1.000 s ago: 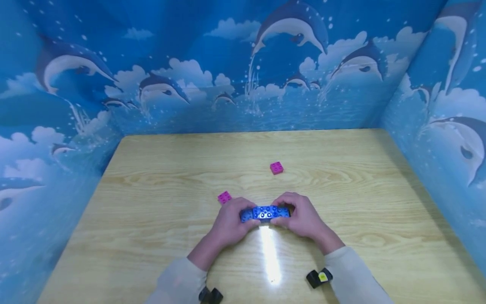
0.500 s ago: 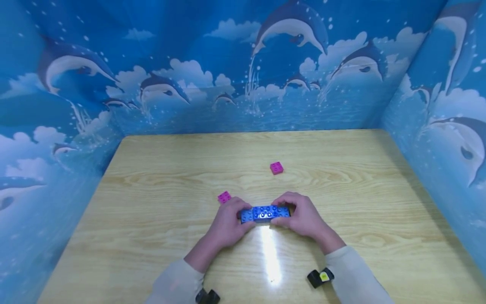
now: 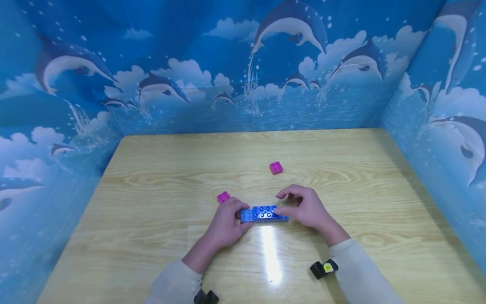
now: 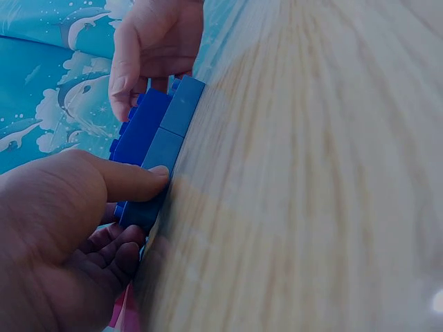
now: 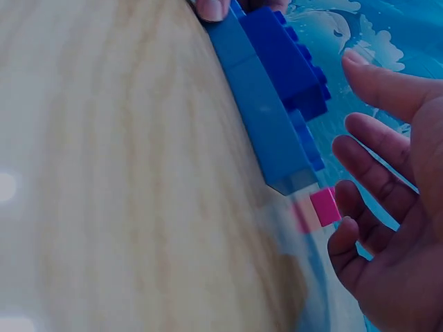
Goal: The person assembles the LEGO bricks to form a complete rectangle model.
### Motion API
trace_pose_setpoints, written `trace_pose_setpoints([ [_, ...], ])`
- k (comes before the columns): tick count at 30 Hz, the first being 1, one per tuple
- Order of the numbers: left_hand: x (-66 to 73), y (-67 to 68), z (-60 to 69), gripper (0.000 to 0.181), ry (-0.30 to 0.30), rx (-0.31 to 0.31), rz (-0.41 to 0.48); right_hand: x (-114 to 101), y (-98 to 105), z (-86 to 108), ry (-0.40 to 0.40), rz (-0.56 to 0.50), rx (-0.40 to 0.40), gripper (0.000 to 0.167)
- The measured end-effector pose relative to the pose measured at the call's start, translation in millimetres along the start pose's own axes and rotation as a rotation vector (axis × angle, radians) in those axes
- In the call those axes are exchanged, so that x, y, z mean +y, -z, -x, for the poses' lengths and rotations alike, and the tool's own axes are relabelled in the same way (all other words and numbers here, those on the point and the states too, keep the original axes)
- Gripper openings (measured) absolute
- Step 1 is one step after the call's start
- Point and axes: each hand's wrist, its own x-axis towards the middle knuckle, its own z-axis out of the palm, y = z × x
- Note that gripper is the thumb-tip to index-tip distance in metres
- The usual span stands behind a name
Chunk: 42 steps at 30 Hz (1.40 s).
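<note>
Here's the blue stack, lying on the wooden table (image 3: 326, 152) between the two hands. A dark blue block (image 3: 263, 214) sits on top, bridging the seam of two lighter ones laid end to end: the left light-blue block (image 3: 247, 215) and the right light-blue block (image 5: 266, 128). The left hand (image 3: 225, 223) has the left end pinched between thumb and fingers. Over on the right, the right hand (image 3: 309, 209) is spread, thumb and fingers apart, holding nothing; the right wrist view shows a gap to the stack.

Two pink pieces wait: the near pink block (image 3: 223, 197) just past the left hand, the far pink block (image 3: 276, 167) further off, beyond the stack.

Looks like a building step, the bridging piece apparently seated. The next move probably calls for a steady left grip while the right hand reaches a pink piece. Containers? None to be seen.
</note>
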Motion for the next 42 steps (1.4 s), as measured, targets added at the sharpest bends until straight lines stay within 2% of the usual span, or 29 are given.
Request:
trace_pose_setpoints([
  [4,0.5,0.8,0.1,0.04,0.012,-0.007,0.001,0.0,6.1,-9.3,-0.041,0.017,0.072,0.033],
  [10,-1.0,0.1,0.4,0.042,0.025,-0.007,0.007,4.1,6.3,-25.1,-0.109,0.076,0.235,0.027],
  [16,-0.7,-0.2,1.1,0.042,0.052,-0.015,0.005,9.9,3.8,-37.8,-0.152,0.106,0.312,0.034],
  [29,-3.5,-2.0,1.2,0.041,0.039,-0.004,0.0,22.5,-0.2,-61.7,-0.163,0.099,0.333,0.047],
  [42,-4.7,-1.9,1.5,0.04,0.032,-0.001,0.01,28.9,-2.4,-76.6,-0.237,0.122,0.256,0.059],
])
